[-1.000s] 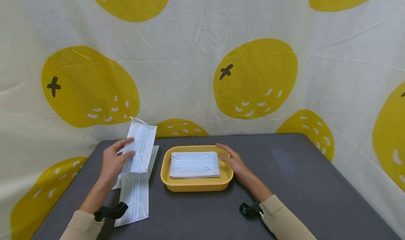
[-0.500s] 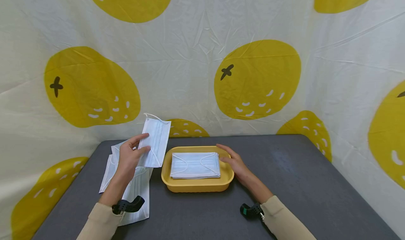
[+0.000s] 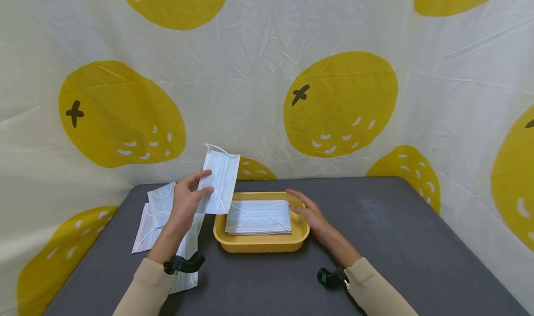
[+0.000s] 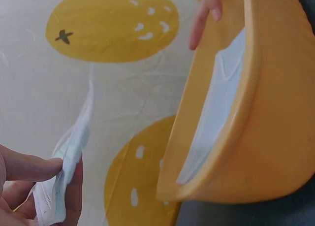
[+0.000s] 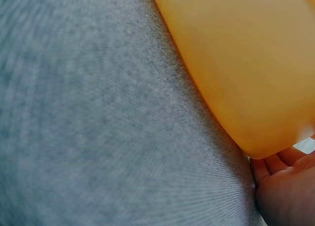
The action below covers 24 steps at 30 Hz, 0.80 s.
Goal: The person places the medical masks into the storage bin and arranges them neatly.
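My left hand (image 3: 186, 204) pinches a pale blue face mask (image 3: 219, 182) between thumb and fingers and holds it upright in the air, just left of the yellow tray (image 3: 260, 244). The left wrist view shows the same mask (image 4: 69, 162) edge-on beside the tray's wall (image 4: 268, 137). A flat stack of folded masks (image 3: 258, 217) lies in the tray. My right hand (image 3: 310, 212) rests with straight fingers against the tray's right rim; the right wrist view shows its palm (image 5: 288, 189) against the tray's corner (image 5: 256, 78).
Several loose masks (image 3: 157, 214) lie spread on the grey table (image 3: 396, 242) at the left, partly under my left forearm. A white cloth with big yellow fruit prints (image 3: 338, 103) hangs close behind and round the table's sides.
My left hand has carried the held mask to the right, from over the loose masks to beside the tray's left rim. The right hand has stayed at the tray.
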Each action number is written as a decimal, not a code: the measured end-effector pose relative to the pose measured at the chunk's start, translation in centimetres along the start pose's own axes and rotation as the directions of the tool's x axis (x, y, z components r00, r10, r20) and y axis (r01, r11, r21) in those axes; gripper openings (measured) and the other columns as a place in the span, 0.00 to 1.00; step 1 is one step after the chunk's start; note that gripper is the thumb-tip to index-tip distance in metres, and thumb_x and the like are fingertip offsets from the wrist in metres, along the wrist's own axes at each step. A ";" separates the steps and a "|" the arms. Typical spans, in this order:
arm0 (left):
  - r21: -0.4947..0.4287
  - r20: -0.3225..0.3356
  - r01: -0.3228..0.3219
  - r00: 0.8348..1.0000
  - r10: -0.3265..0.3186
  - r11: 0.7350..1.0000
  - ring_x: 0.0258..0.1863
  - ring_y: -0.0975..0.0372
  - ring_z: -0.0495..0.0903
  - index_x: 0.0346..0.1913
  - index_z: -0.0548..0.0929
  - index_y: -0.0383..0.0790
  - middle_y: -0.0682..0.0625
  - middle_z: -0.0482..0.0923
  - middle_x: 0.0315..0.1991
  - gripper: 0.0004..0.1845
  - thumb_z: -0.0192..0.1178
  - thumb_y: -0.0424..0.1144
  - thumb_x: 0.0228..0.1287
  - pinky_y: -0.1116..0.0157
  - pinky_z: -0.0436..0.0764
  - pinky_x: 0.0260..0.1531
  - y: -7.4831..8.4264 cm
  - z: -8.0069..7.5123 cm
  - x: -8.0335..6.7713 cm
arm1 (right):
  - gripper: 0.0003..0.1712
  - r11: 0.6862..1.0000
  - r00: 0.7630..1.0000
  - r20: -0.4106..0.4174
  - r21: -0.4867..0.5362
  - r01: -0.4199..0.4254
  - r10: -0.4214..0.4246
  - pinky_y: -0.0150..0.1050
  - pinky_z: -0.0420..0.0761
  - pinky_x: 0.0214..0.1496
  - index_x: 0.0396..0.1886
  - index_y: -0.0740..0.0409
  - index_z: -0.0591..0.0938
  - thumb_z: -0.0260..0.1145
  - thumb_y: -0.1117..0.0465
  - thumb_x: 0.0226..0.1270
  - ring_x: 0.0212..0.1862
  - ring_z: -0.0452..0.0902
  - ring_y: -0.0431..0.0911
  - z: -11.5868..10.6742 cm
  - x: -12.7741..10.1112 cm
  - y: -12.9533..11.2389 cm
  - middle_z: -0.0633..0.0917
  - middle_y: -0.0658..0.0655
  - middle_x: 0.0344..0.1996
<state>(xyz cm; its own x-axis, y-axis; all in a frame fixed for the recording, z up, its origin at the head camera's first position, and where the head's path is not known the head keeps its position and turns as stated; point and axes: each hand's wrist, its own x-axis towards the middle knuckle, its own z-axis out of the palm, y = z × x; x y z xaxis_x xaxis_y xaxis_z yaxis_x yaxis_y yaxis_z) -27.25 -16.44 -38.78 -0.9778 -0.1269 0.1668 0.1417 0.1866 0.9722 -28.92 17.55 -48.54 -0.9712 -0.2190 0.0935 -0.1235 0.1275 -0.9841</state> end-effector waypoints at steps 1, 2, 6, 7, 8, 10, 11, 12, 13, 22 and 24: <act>-0.005 0.003 0.003 1.000 -0.003 1.000 0.72 0.51 0.70 0.69 0.79 0.39 0.45 0.66 0.78 0.26 0.61 0.25 0.69 0.49 0.71 0.73 0.0 0.2 0.0 | 0.32 1.000 1.000 0.000 0.000 0.000 0.000 0.58 0.54 0.82 0.78 0.54 0.69 0.55 0.69 0.75 0.82 0.52 0.59 0.0 0.0 0.0 0.61 0.62 0.81; -0.007 0.005 0.007 1.000 -0.007 1.000 0.72 0.51 0.70 0.69 0.79 0.39 0.45 0.66 0.78 0.26 0.61 0.25 0.69 0.49 0.71 0.73 -0.1 0.4 0.0 | 0.32 1.000 1.000 0.000 0.000 0.000 0.000 0.58 0.54 0.82 0.78 0.54 0.69 0.55 0.69 0.75 0.82 0.53 0.59 0.0 0.1 0.0 0.61 0.62 0.81; 0.004 0.025 0.025 0.999 -0.025 1.000 0.70 0.50 0.72 0.69 0.79 0.41 0.44 0.67 0.77 0.26 0.62 0.26 0.70 0.50 0.74 0.71 -0.2 1.1 -0.2 | 0.33 1.000 1.000 -0.002 0.002 -0.009 0.009 0.57 0.56 0.81 0.78 0.54 0.69 0.56 0.68 0.75 0.81 0.55 0.59 0.1 0.1 0.0 0.62 0.62 0.80; 0.011 0.029 0.029 0.999 -0.030 1.000 0.69 0.50 0.73 0.69 0.79 0.41 0.44 0.68 0.76 0.26 0.62 0.27 0.70 0.50 0.74 0.70 -0.3 1.2 -0.2 | 0.33 1.000 1.000 0.000 -0.003 -0.008 0.008 0.57 0.56 0.81 0.78 0.54 0.68 0.56 0.68 0.75 0.81 0.55 0.59 0.1 0.1 0.0 0.62 0.62 0.80; 0.018 0.033 0.030 0.999 -0.031 0.999 0.68 0.50 0.73 0.69 0.79 0.42 0.45 0.68 0.76 0.25 0.62 0.27 0.70 0.51 0.75 0.69 -0.4 1.3 -0.2 | 0.33 1.000 1.000 0.000 -0.004 -0.009 0.009 0.57 0.56 0.81 0.78 0.54 0.68 0.56 0.68 0.75 0.81 0.55 0.59 0.0 0.2 0.0 0.62 0.62 0.80; 0.028 0.039 0.030 0.999 -0.031 0.999 0.67 0.50 0.75 0.68 0.80 0.42 0.45 0.70 0.75 0.25 0.62 0.27 0.69 0.53 0.77 0.67 -0.4 1.6 -0.2 | 0.33 1.000 1.000 -0.002 0.000 -0.011 0.011 0.56 0.56 0.81 0.78 0.54 0.68 0.56 0.69 0.75 0.81 0.55 0.59 0.0 0.1 -0.1 0.62 0.61 0.80; 0.036 0.040 0.032 0.999 -0.034 0.999 0.66 0.50 0.75 0.68 0.80 0.43 0.45 0.71 0.74 0.25 0.63 0.27 0.69 0.55 0.79 0.65 -0.4 1.8 -0.2 | 0.33 1.000 1.000 -0.001 -0.001 -0.011 0.011 0.57 0.56 0.81 0.78 0.54 0.69 0.55 0.68 0.76 0.81 0.54 0.58 0.0 0.1 -0.1 0.62 0.61 0.81; 0.039 0.040 0.034 0.999 -0.036 0.999 0.64 0.50 0.76 0.67 0.81 0.43 0.45 0.72 0.73 0.25 0.63 0.27 0.69 0.57 0.80 0.63 -0.5 1.9 -0.2 | 0.32 1.000 1.000 0.000 -0.001 -0.007 0.007 0.56 0.55 0.81 0.78 0.54 0.69 0.55 0.69 0.76 0.81 0.54 0.58 0.0 0.1 -0.2 0.62 0.61 0.81; 0.040 0.042 0.036 0.998 -0.037 0.999 0.63 0.50 0.77 0.67 0.81 0.44 0.45 0.72 0.73 0.25 0.63 0.27 0.69 0.58 0.81 0.61 -0.5 2.1 -0.2 | 0.32 1.000 1.000 0.000 0.000 -0.006 0.006 0.56 0.55 0.81 0.78 0.54 0.69 0.55 0.69 0.76 0.82 0.54 0.58 -0.1 0.1 -0.2 0.62 0.61 0.81; 0.053 0.077 0.024 0.997 -0.028 0.998 0.60 0.50 0.78 0.64 0.84 0.45 0.45 0.75 0.69 0.24 0.65 0.26 0.66 0.60 0.83 0.56 -0.6 3.5 -0.1 | 0.32 1.000 1.000 0.012 -0.003 0.009 -0.009 0.58 0.54 0.81 0.78 0.56 0.68 0.55 0.69 0.76 0.82 0.53 0.60 0.0 -0.1 -0.4 0.62 0.62 0.81; 0.066 0.103 0.006 0.995 -0.013 0.998 0.61 0.50 0.78 0.63 0.85 0.45 0.45 0.75 0.69 0.24 0.65 0.26 0.65 0.57 0.83 0.58 -0.5 3.8 -0.1 | 0.32 1.000 1.000 0.003 -0.004 0.008 -0.008 0.56 0.56 0.81 0.78 0.55 0.69 0.55 0.69 0.75 0.81 0.55 0.59 0.0 -0.1 -0.4 0.63 0.62 0.80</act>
<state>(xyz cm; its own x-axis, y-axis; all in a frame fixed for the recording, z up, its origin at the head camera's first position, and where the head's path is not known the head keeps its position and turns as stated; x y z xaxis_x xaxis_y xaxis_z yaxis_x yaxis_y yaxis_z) -27.83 -12.79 -39.89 -0.9902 -0.0282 0.1368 0.1255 0.2499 0.9601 -28.80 17.50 -48.16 -0.9695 -0.2231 0.1014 -0.1326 0.1297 -0.9826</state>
